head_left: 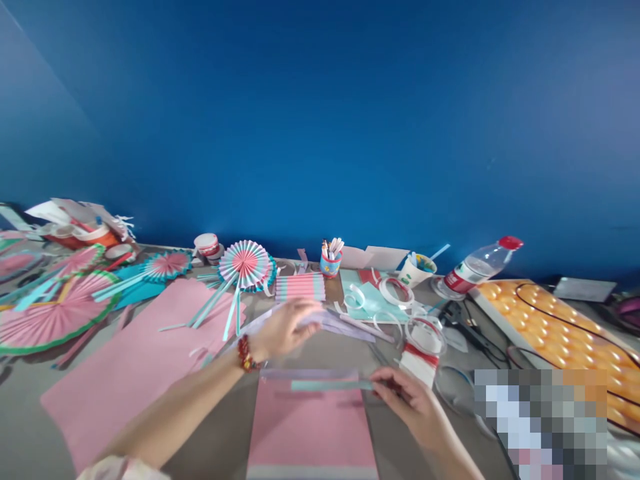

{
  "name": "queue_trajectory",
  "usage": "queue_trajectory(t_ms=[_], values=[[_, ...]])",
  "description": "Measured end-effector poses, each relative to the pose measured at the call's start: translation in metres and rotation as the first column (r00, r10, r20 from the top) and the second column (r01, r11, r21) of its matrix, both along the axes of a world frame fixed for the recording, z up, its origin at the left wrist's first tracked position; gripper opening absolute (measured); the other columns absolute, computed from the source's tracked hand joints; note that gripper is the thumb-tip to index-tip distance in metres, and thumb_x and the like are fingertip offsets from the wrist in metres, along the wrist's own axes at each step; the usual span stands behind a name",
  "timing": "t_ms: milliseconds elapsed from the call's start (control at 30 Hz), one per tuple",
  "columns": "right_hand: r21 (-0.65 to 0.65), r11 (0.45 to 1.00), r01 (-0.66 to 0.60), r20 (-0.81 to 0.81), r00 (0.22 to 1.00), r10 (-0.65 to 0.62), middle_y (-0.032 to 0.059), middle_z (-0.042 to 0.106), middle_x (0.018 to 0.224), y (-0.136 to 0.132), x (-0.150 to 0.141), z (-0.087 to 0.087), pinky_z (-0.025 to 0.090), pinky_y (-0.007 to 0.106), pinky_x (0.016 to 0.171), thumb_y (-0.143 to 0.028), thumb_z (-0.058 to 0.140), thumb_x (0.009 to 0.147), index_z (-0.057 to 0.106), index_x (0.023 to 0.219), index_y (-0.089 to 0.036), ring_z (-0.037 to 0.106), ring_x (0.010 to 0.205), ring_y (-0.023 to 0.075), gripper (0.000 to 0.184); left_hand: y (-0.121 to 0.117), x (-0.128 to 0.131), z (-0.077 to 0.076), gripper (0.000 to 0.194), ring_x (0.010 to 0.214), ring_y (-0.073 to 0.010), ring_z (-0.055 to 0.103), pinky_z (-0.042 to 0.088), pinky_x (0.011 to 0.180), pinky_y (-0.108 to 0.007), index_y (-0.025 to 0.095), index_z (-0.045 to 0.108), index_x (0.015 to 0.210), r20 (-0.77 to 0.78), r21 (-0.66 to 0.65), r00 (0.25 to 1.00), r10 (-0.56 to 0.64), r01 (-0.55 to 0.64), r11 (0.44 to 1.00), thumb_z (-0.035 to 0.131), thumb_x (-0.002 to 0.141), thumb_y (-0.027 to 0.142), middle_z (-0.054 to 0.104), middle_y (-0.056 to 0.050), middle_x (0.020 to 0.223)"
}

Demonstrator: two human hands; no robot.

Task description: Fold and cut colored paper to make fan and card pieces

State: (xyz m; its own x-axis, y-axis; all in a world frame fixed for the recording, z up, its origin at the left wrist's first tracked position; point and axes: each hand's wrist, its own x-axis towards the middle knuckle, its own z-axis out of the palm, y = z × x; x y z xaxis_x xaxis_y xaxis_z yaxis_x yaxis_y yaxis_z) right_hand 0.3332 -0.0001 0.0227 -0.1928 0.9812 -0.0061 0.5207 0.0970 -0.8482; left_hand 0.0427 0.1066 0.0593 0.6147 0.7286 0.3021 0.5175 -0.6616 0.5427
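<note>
My right hand pinches one end of a pale green paper strip, which lies crosswise over the top part of a pink paper sheet. Lilac bands run along the top edge of this sheet, and a pale band crosses its near end. Beyond the sheet, my left hand, with a beaded bracelet at the wrist, is over several lilac paper strips. Its fingers look slightly bent and apart, somewhat blurred, with nothing visible between them.
A large pink sheet and folded paper fans lie left. A pleated paper piece and a pen cup stand behind. On the right are tape rolls, black scissors, a water bottle and an orange bumpy pad.
</note>
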Motion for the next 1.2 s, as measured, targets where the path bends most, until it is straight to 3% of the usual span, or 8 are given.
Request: queue_trajectory(t_ms=[67,133,300,567,833,933,1067,1200], values=[[-0.005,1.000,0.002,-0.026,1.000,-0.002,0.0033,0.069,0.077,0.001,-0.003,-0.001,0.052,0.025,0.066,-0.044,0.056,0.088,0.069,0.086,-0.021,0.065,0.071,0.0183,0.026,-0.030,0.005,0.002,0.032,0.111,-0.0198,0.062,0.047,0.095,-0.030,0.022,0.060,0.123,0.034,-0.207,0.988,-0.148,0.152,0.967,0.052,0.095,0.038,0.066,-0.006,0.121],[-0.007,1.000,0.002,-0.065,0.998,-0.003,0.0039,0.070,0.080,0.002,-0.007,-0.001,0.054,0.025,0.067,-0.043,0.056,0.088,0.069,0.086,-0.021,0.066,0.073,0.0188,0.025,-0.053,0.006,0.002,0.032,0.093,-0.0193,0.066,0.048,0.082,-0.026,0.020,0.066,0.110,0.031,-0.312,0.987,-0.156,0.158,0.937,0.065,0.086,0.041,0.072,-0.004,0.103],[0.010,1.000,0.014,-0.082,0.997,-0.013,0.0023,0.069,0.075,0.003,-0.015,0.006,0.052,0.023,0.064,-0.041,0.058,0.087,0.069,0.087,-0.022,0.066,0.066,0.0169,0.022,-0.072,-0.013,0.000,0.020,0.065,-0.0116,0.056,0.039,0.060,-0.020,0.018,0.066,0.082,0.016,-0.465,0.992,0.123,-0.102,0.879,0.052,0.091,0.029,0.065,0.002,0.073],[-0.124,0.992,0.008,-0.201,0.979,-0.033,0.0037,0.070,0.076,0.002,-0.023,-0.004,0.053,0.026,0.066,-0.045,0.058,0.088,0.068,0.096,-0.019,0.068,0.069,0.0186,0.029,-0.070,-0.035,-0.003,0.032,0.064,-0.0119,0.054,0.039,0.062,-0.020,0.017,0.058,0.073,0.103,-0.635,0.968,0.230,-0.114,0.764,0.047,0.093,0.039,0.063,0.002,0.069],[-0.094,0.994,0.057,-0.196,0.978,-0.075,0.0056,0.072,0.080,0.007,-0.018,0.000,0.055,0.027,0.067,-0.049,0.058,0.087,0.070,0.098,-0.019,0.070,0.070,0.0199,0.034,-0.068,-0.035,-0.012,0.040,0.070,-0.0151,0.057,0.042,0.069,-0.025,0.018,0.059,0.075,0.078,-0.483,0.967,0.242,-0.175,0.858,0.036,0.099,0.041,0.063,-0.001,0.074],[-0.059,0.985,0.162,-0.212,0.962,-0.171,0.0064,0.073,0.078,0.007,-0.003,0.005,0.057,0.027,0.068,-0.051,0.063,0.083,0.071,0.097,-0.019,0.071,0.072,0.0210,0.036,-0.076,-0.036,-0.028,0.023,0.093,-0.0216,0.059,0.044,0.084,-0.032,0.020,0.061,0.098,-0.040,-0.269,0.981,0.189,-0.193,0.944,0.055,0.091,0.041,0.065,-0.006,0.098],[-0.031,0.955,0.295,-0.264,0.919,-0.293,0.0073,0.073,0.081,0.001,0.023,0.016,0.059,0.026,0.068,-0.052,0.069,0.078,0.071,0.096,-0.019,0.072,0.072,0.0212,0.037,-0.088,-0.032,-0.043,0.055,0.105,-0.0286,0.052,0.040,0.093,-0.042,0.022,0.056,0.116,-0.278,-0.100,0.953,0.116,-0.149,0.984,0.079,0.071,0.042,0.059,-0.007,0.114],[0.004,0.926,0.378,-0.256,0.895,-0.364,0.0066,0.074,0.084,-0.008,0.044,0.025,0.058,0.020,0.068,-0.051,0.072,0.076,0.072,0.095,-0.021,0.072,0.074,0.0198,0.036,-0.087,-0.026,-0.043,0.061,0.101,-0.0287,0.051,0.039,0.090,-0.043,0.019,0.056,0.110,-0.394,-0.060,0.910,0.129,-0.166,0.984,0.084,0.063,0.045,0.058,-0.007,0.108]])
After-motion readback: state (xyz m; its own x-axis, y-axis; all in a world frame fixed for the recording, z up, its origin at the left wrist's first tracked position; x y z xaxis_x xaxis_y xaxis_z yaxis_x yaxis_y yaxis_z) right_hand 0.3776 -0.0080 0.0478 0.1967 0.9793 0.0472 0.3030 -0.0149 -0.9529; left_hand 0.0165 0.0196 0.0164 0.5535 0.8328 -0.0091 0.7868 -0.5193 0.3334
